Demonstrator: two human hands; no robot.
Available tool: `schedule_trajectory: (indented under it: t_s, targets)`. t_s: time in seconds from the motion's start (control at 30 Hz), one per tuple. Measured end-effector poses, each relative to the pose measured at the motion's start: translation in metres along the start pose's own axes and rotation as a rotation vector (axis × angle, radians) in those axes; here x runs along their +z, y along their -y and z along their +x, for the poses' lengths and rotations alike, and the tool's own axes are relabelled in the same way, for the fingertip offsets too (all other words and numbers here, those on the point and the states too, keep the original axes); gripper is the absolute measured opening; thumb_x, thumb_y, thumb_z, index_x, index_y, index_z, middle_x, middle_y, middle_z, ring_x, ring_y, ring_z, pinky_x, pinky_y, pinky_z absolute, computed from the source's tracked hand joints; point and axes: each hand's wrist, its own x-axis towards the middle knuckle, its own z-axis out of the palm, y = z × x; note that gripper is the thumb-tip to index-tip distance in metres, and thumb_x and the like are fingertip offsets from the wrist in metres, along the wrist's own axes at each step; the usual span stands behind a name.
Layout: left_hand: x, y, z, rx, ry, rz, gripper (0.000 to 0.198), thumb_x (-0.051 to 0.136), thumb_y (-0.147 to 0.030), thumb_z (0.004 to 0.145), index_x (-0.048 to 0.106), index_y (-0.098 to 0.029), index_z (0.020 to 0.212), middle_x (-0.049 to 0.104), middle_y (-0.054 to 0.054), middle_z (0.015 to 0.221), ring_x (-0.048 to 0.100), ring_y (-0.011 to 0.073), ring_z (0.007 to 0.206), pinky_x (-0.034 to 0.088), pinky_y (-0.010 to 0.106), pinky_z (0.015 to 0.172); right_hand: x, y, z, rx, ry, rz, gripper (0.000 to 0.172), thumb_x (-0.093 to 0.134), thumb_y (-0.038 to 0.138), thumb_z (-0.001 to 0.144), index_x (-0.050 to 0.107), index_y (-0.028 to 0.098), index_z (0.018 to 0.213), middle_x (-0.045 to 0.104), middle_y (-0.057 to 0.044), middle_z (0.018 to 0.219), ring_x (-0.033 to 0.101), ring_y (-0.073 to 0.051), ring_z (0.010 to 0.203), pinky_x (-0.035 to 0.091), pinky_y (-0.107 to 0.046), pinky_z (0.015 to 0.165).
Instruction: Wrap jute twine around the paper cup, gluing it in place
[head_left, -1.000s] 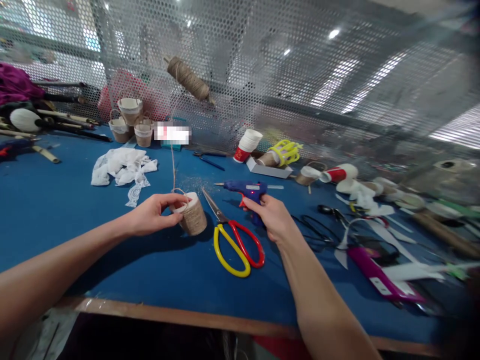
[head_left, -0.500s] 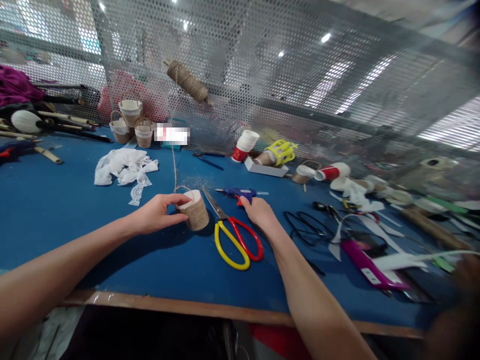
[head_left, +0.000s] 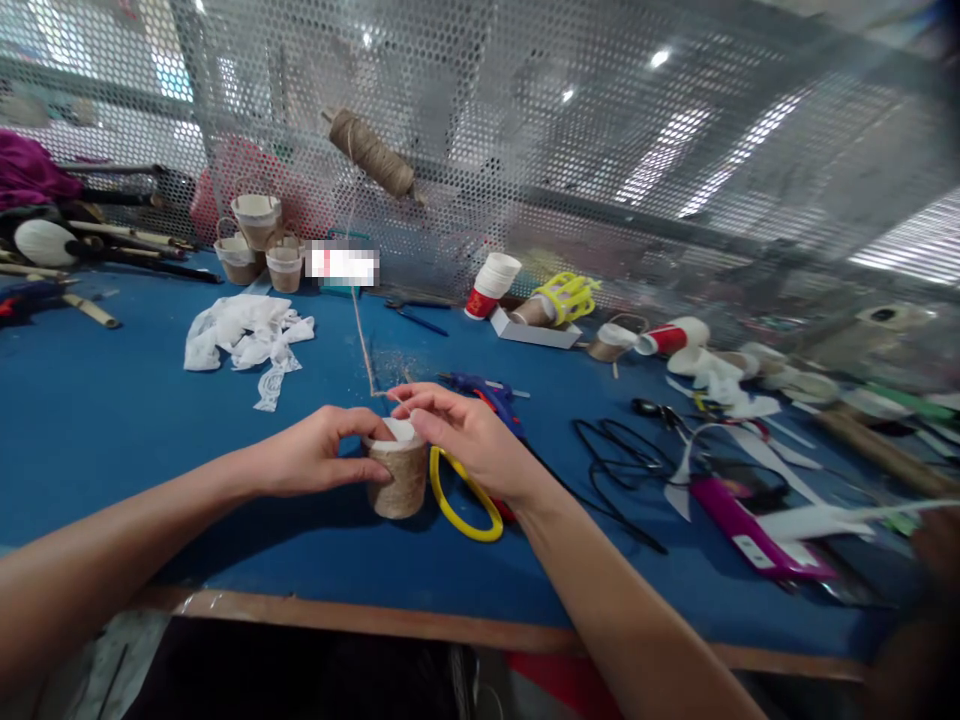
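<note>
My left hand [head_left: 319, 455] grips a small paper cup wrapped in brown twine [head_left: 399, 487], with fingers inside the white rim and the thumb against the outer wall. At the far side of that rim, my right hand [head_left: 472, 440] pinches the jute twine [head_left: 363, 340]. This strand runs up to a twine spool [head_left: 371, 152] mounted against the mesh. Scissors with a yellow and a red handle [head_left: 466, 512] lie beside the cup, partly hidden by my right hand. Behind that hand a blue glue gun [head_left: 486, 388] rests on the table.
White lace [head_left: 244, 335] lies on the left of the blue table [head_left: 135, 400]. Twine-wrapped baskets [head_left: 285, 265] stand at the back left. Stacked paper cups [head_left: 493, 285] are at the back. Black cable [head_left: 619, 455] and a purple device [head_left: 750, 525] occupy the right.
My right hand has let go of the glue gun and moved left to the twine at the cup. The cup has come nearer to me and stands more upright in my left hand.
</note>
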Motion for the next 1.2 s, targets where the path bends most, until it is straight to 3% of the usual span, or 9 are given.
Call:
schedule_trajectory:
  t_s: [0.13, 0.4, 0.83, 1.2]
  targets:
    - [0.000, 0.000, 0.000, -0.050, -0.001, -0.097, 0.014, 0.058, -0.025, 0.075, 0.058, -0.013, 0.082, 0.062, 0.004, 0.082, 0.056, 0.0161, 0.079, 0.043, 0.029, 0.076, 0.006, -0.003, -0.007, 0.035, -0.148, 0.195, 0.011, 0.060, 0.025, 0.077, 0.057, 0.019, 0.069, 0.062, -0.003, 0.096, 0.054, -0.015, 0.104, 0.037, -0.033, 0.093]
    - [0.001, 0.002, -0.001, -0.123, -0.031, -0.371, 0.013, 0.060, -0.022, 0.073, 0.056, -0.012, 0.078, 0.060, 0.004, 0.081, 0.054, 0.0139, 0.076, 0.044, 0.026, 0.072, 0.001, -0.006, -0.018, 0.059, -0.307, 0.253, 0.014, 0.062, 0.026, 0.073, 0.053, 0.019, 0.066, 0.060, -0.002, 0.092, 0.057, -0.015, 0.093, 0.043, -0.033, 0.085]
    - [-0.002, -0.004, -0.003, -0.168, -0.008, -0.572, 0.021, 0.069, -0.027, 0.067, 0.054, -0.013, 0.070, 0.060, 0.005, 0.085, 0.055, 0.0150, 0.079, 0.045, 0.028, 0.073, 0.002, 0.000, -0.022, 0.123, -0.260, 0.178, 0.014, 0.059, 0.028, 0.075, 0.053, 0.018, 0.066, 0.060, -0.004, 0.095, 0.057, -0.016, 0.090, 0.044, -0.032, 0.079]
    - [-0.004, -0.005, -0.004, -0.174, 0.000, -0.708, 0.016, 0.071, -0.020, 0.066, 0.057, -0.013, 0.069, 0.061, 0.003, 0.084, 0.055, 0.0143, 0.079, 0.043, 0.027, 0.071, 0.003, 0.001, -0.023, 0.128, -0.219, 0.355, 0.016, 0.060, 0.026, 0.075, 0.052, 0.019, 0.064, 0.060, -0.003, 0.094, 0.055, -0.014, 0.091, 0.043, -0.031, 0.082]
